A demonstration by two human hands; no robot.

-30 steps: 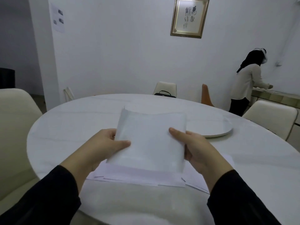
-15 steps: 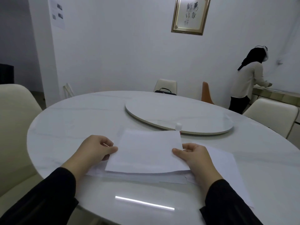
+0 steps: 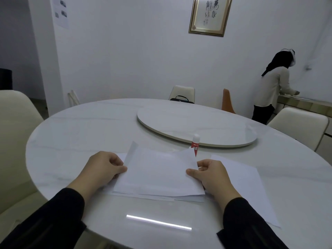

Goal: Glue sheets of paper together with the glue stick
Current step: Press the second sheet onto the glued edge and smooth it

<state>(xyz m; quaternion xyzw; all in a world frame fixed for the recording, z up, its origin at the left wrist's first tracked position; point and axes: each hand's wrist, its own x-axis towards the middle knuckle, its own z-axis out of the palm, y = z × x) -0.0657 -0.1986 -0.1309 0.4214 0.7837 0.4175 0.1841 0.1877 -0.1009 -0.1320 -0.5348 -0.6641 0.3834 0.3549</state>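
Hands pinch the top sheet (image 3: 158, 171) at both side edges, left hand (image 3: 103, 169) and right hand (image 3: 212, 174) with thumb and fingers clamped on paper, I guess to square it over the stack (image 3: 181, 198) beneath. Glue stick (image 3: 195, 144) stands upright and capped just behind the sheet, near the turntable (image 3: 179, 119) rim, within my reach. Far corners curl up, so the sheet isn't pressed flat yet.

— What carries it all?
— A round white table (image 3: 86, 133), its top faintly veined.
— And on it?
— A loose stack of paper sheets (image 3: 159, 175) between the two hands (image 3: 103, 169) (image 3: 213, 177), one more sheet (image 3: 251, 187) just right of the right hand. A glue stick (image 3: 195, 145) stands upright just beyond the right hand. Farther off sits a round turntable (image 3: 197, 126).
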